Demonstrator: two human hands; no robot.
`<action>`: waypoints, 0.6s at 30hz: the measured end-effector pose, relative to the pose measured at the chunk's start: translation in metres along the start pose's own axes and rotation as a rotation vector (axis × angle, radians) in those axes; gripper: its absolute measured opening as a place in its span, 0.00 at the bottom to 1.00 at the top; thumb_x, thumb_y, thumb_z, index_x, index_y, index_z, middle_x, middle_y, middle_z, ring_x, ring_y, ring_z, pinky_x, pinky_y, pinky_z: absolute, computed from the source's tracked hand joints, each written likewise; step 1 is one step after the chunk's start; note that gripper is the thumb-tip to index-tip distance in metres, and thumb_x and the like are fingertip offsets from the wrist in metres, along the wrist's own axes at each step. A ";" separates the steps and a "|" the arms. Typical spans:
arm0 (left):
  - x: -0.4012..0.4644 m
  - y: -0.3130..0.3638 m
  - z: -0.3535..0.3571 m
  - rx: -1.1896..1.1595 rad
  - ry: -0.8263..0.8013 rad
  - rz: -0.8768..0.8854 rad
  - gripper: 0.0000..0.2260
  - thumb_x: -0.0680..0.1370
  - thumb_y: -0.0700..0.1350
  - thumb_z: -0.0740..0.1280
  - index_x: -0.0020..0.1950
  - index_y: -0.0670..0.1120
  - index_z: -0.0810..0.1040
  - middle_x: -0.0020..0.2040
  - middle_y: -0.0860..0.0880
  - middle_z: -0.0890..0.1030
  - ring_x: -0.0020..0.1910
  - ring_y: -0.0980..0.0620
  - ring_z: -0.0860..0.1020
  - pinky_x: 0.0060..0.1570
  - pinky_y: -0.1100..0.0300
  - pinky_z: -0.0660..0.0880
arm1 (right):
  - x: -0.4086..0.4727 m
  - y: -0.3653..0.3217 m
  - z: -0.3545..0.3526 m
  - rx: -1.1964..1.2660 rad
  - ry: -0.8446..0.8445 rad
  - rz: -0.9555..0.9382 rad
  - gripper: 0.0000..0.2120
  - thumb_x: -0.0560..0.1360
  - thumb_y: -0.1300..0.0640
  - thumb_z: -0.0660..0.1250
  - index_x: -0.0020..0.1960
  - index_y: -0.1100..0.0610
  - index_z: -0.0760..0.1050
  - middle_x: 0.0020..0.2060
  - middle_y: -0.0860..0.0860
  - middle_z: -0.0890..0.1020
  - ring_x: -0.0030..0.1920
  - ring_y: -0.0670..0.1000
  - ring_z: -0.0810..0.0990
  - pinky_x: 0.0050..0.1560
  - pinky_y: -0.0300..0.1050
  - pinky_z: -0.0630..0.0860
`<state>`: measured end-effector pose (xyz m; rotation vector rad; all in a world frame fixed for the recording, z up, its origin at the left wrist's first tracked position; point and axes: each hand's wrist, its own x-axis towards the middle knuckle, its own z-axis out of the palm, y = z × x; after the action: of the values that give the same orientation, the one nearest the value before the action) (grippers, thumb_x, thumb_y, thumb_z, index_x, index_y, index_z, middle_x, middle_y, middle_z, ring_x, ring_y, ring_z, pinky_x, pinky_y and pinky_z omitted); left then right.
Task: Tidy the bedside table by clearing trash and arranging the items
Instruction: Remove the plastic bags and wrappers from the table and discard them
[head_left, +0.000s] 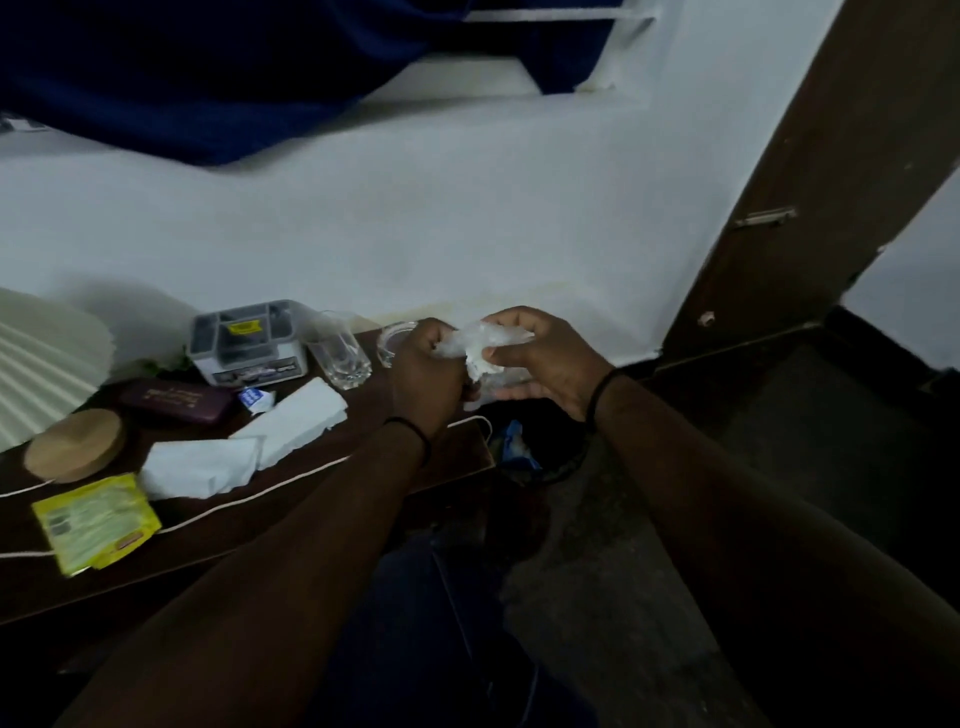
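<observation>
Nearest the camera we saw two bare forearms reaching forward, each with a dark band at the wrist. The left hand (426, 374) and the right hand (545, 358) met above the right end of the worktop (218, 525), and both gripped one crumpled wad of clear plastic and white tissue (480, 345) between curled fingers. The wad was held in the air, clear of the worktop and just in front of a glass ashtray (390, 340) that stood by the wall.

On the dark wooden worktop we noted, from left to right: a yellow wrapper (96, 522) at the front edge, a round wooden coaster (75, 444), a dark maroon case (176, 401), two white paper pieces (244, 441) overlapping at their ends, a small blue-and-white sachet (254, 400), a grey organiser box (247, 340) and an upright drinking glass (340, 356) just beside it. A thin white cord (249, 496) ran along the front of the worktop. A pleated lampshade (44, 364) filled the left margin.

Beyond the right end of the worktop, lower down, we saw a dark bin (545, 447) with blue-and-white scraps inside. A blue curtain (208, 78) hung over the white wall.
</observation>
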<state>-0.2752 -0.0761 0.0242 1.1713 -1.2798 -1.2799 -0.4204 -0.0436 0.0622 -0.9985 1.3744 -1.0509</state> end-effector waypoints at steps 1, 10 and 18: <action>0.003 -0.003 0.008 0.001 -0.017 0.000 0.08 0.72 0.30 0.67 0.42 0.42 0.74 0.35 0.37 0.78 0.30 0.45 0.77 0.29 0.47 0.77 | 0.003 0.004 -0.003 0.032 0.072 -0.025 0.10 0.72 0.66 0.73 0.51 0.55 0.81 0.53 0.57 0.81 0.40 0.54 0.85 0.39 0.47 0.83; 0.054 -0.039 0.023 0.315 -0.109 -0.032 0.12 0.71 0.38 0.64 0.50 0.53 0.75 0.44 0.46 0.79 0.44 0.44 0.78 0.44 0.54 0.74 | 0.054 0.075 -0.035 -0.426 0.578 -0.431 0.11 0.69 0.68 0.67 0.49 0.58 0.79 0.47 0.49 0.83 0.50 0.52 0.82 0.51 0.43 0.78; 0.076 -0.067 0.011 0.290 -0.048 0.093 0.10 0.77 0.38 0.65 0.43 0.54 0.78 0.42 0.47 0.81 0.43 0.47 0.79 0.50 0.44 0.78 | 0.118 0.161 -0.051 -0.665 0.559 -0.304 0.19 0.71 0.68 0.66 0.62 0.61 0.75 0.58 0.62 0.78 0.57 0.63 0.75 0.56 0.45 0.68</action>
<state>-0.2934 -0.1498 -0.0431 1.2710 -1.5755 -1.0845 -0.4794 -0.1137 -0.1221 -1.5001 2.1644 -1.1725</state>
